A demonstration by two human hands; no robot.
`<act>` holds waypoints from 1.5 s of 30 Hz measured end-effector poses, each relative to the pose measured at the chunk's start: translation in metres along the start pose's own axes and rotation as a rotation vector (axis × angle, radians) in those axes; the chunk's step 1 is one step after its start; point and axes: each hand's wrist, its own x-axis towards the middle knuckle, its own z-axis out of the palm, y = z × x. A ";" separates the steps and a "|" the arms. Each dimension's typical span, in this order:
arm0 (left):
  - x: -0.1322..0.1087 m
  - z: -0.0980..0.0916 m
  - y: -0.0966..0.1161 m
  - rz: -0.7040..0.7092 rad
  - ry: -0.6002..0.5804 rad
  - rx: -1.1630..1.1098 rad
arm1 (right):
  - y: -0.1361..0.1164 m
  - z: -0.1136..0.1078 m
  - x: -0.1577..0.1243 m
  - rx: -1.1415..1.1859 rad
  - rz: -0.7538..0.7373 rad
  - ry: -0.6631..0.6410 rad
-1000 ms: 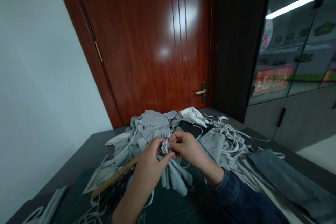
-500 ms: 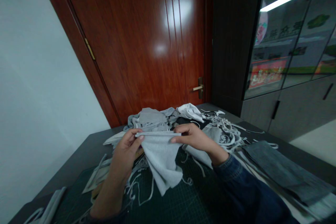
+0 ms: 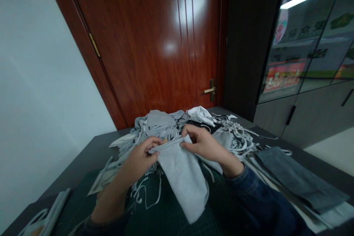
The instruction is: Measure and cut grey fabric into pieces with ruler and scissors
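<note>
Green mat [image 3: 155, 215] under limp pale-grey cloth [image 3: 185, 177], hem in clamped fingers of left hand [image 3: 139, 160] and right hand [image 3: 203, 143].

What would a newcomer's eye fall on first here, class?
At centre, the left hand and right hand pinch the top edge of a grey cloth hanging over the green cutting mat. Behind them a heap of grey and white scraps lies on the dark table, before a glossy red-brown door.

Grey cloth piece [image 3: 184, 177] — held up, hanging.
</note>
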 end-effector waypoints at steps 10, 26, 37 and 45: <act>-0.005 0.032 0.013 0.114 -0.039 0.428 | 0.010 0.034 0.001 0.065 0.106 -0.049; -0.001 -0.016 -0.004 0.049 0.301 0.402 | 0.079 0.030 -0.017 0.345 0.310 -0.313; 0.000 -0.016 -0.003 -0.046 0.295 0.357 | 0.058 0.036 -0.022 0.594 0.346 -0.216; 0.032 0.043 -0.012 -0.058 0.198 0.094 | 0.062 0.017 -0.070 0.497 0.469 0.363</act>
